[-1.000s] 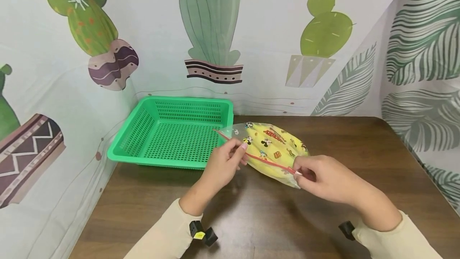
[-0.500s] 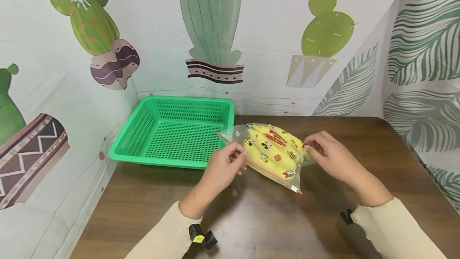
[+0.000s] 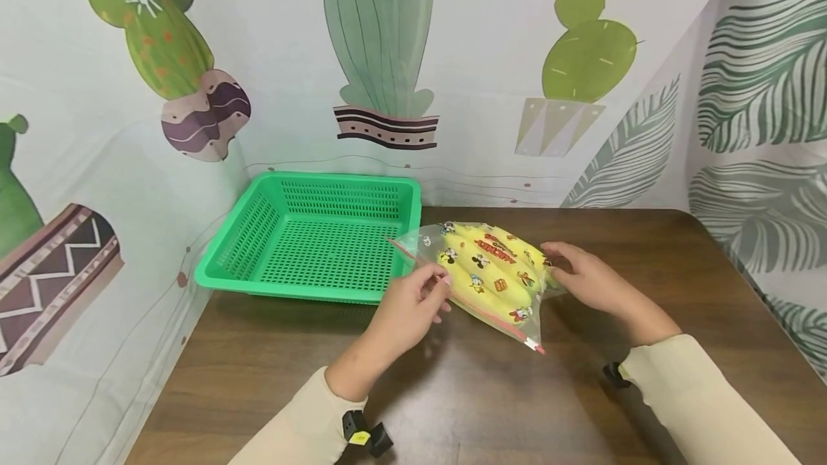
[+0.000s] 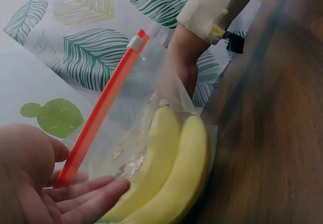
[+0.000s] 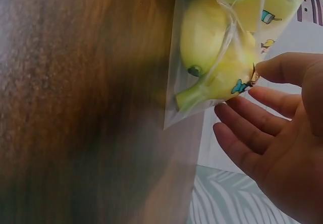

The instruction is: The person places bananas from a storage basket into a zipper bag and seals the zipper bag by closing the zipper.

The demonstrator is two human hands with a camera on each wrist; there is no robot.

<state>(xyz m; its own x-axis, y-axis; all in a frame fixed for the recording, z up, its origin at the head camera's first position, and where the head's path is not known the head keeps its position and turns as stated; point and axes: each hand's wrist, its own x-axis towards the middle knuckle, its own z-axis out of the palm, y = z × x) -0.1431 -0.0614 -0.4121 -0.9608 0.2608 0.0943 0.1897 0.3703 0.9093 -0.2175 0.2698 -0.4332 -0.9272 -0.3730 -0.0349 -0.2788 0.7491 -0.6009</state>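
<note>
A clear slider zip bag (image 3: 494, 271) with cartoon prints and a red zip strip holds several yellow bananas (image 4: 184, 168). It is tilted above the table, right of the basket. My left hand (image 3: 413, 307) holds the bag by its red strip (image 4: 96, 118), thumb on one side and fingers on the other. At the bag's far right end, my right hand (image 3: 591, 280) pinches the plastic between thumb and index finger, close to a green banana stem (image 5: 189, 99). The white slider (image 3: 531, 343) sits near the strip's right end, apart from both hands.
A green perforated plastic basket (image 3: 310, 289) stands at the back left of the brown wooden table (image 3: 491, 415), with nothing visible in it. Behind the table hangs a white cloth (image 3: 484, 63) printed with cacti and leaves.
My right hand has left the slider end of the zip and moved back to the bag's far right end, where it pinches the plastic. The left hand stays on the strip, shifting slightly right.
</note>
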